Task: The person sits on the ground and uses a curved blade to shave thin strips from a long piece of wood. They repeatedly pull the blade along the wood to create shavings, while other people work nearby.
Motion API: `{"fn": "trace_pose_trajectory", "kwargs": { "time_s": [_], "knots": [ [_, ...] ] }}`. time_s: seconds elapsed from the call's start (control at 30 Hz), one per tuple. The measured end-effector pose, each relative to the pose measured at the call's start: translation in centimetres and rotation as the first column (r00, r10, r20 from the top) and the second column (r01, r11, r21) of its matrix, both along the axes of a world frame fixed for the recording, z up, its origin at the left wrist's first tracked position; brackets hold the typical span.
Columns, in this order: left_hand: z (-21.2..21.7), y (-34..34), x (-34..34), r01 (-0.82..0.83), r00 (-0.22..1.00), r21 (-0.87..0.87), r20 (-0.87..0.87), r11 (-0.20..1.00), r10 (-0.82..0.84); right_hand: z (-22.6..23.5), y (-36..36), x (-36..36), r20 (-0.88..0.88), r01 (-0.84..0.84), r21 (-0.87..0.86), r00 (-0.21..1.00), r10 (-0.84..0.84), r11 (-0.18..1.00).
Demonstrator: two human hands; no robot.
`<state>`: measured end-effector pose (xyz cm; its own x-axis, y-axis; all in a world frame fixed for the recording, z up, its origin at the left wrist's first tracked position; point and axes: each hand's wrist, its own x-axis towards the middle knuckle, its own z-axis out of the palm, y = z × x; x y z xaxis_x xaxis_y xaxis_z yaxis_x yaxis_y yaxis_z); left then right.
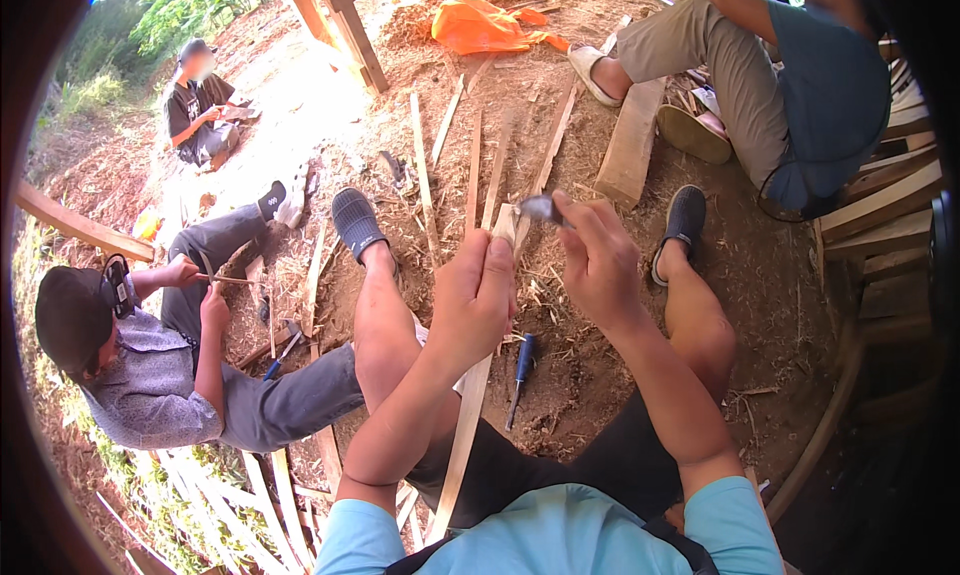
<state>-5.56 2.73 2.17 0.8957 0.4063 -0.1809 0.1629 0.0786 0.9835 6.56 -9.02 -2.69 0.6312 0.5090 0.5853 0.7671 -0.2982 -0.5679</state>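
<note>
My left hand point(477, 285) is closed round a long, pale wooden strip point(464, 445) near its far end. The strip runs back between my legs toward my left side, and its tip stands out beyond my fingers. My right hand point(600, 260) is closed on a tool with a short dark metal blade point(541, 210); its handle is hidden in my fingers. That blade is beside the strip's tip, and I cannot tell whether they touch. On the ground between my legs lies a screwdriver-like tool point(524, 360) with a blue and black handle.
Several wooden strips point(424, 175) lie ahead on the dirt. A thick wood block point(632, 145) and an orange plastic bag point(485, 25) are farther off. One person point(150, 360) works close on my left, another point(820, 95) sits at right, a third point(200, 110) far left. Stacked timber point(890, 215) lines the right.
</note>
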Motion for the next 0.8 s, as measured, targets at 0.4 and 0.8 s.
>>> {"fn": "trace_pose_trajectory", "kwargs": {
  "time_s": [0.4,0.8],
  "knots": [
    [-1.4,2.3,1.5,-0.020,1.000,-0.228,0.011,0.973,0.023,0.9,-1.6,1.1,-0.286,-0.149,0.104,0.942,0.173,0.983],
    [-0.4,0.7,2.3,-0.068,0.997,-0.231,-0.051,0.971,0.058,0.4,-1.8,0.9,-0.190,-0.322,0.134,0.920,0.343,0.937]
  ]
}}
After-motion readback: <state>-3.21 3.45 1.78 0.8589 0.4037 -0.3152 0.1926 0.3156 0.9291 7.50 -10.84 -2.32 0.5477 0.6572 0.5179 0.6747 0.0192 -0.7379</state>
